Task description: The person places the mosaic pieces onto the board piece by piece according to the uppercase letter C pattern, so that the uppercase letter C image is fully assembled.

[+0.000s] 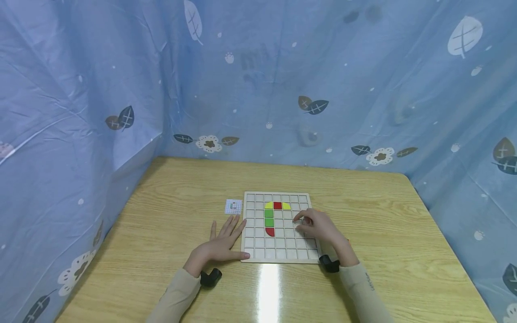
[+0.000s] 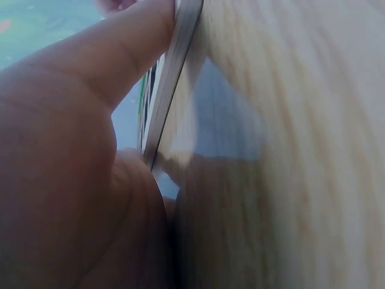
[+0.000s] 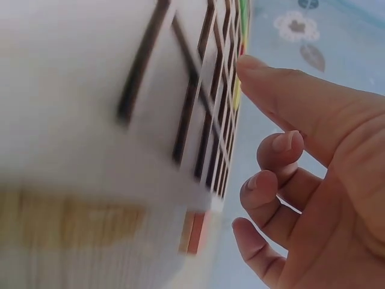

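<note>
A white grid board (image 1: pixel 284 255) with a pale wooden rim lies on the table. My left hand (image 1: pixel 222 246) is spread flat at its left side, thumb on the lower left corner; the left wrist view shows that thumb (image 2: pixel 129 45) against the board's edge. Over the right columns hovers my right hand (image 1: pixel 321 225), thumb and forefinger apart with nothing visible between them. The other fingers (image 3: pixel 261 189) curl loosely. Set in the grid are two yellow rounded tiles (image 1: pixel 286 206), a red square (image 1: pixel 277 205) between them, two green squares (image 1: pixel 269 222) below the left one, and a red rounded tile (image 1: pixel 270 231).
A small printed card (image 1: pixel 233 207) with a grid pattern lies left of the board. Beside the board's right edge, a red piece (image 3: pixel 195 232) rests on the wooden table (image 1: pixel 375 215), partly hidden by my right hand in the head view. A blue curtain (image 1: pixel 258 89) surrounds the table.
</note>
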A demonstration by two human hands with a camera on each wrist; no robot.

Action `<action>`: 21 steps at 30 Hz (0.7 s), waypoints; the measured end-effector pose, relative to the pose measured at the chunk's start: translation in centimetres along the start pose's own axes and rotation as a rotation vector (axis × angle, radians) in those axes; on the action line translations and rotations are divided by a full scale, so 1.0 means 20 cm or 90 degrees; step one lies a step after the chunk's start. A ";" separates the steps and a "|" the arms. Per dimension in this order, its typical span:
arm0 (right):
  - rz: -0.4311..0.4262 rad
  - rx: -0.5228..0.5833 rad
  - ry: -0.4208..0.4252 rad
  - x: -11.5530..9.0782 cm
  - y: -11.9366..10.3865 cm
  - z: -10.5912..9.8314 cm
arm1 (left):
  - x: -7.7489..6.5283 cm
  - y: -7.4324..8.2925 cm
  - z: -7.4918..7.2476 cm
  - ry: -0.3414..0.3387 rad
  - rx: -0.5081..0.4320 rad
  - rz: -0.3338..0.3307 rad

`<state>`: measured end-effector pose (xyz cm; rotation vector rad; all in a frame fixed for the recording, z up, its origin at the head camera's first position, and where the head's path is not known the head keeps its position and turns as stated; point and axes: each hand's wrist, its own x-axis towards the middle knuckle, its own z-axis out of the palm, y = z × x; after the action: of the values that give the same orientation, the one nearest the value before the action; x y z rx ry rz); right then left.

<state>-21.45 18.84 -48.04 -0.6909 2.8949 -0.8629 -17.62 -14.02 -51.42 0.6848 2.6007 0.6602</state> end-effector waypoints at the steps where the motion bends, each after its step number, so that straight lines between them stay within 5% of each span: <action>1: 0.008 0.003 0.004 0.00 0.01 -0.01 | 0.00 0.00 0.00 0.003 -0.006 0.005; 21: 0.110 0.018 0.067 -0.05 0.26 -0.09 | 0.00 0.01 0.00 -0.002 -0.015 -0.009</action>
<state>-22.94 24.14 -49.31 -0.3978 2.9716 -0.9423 -17.58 -13.89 -51.26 0.6591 2.5879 0.6846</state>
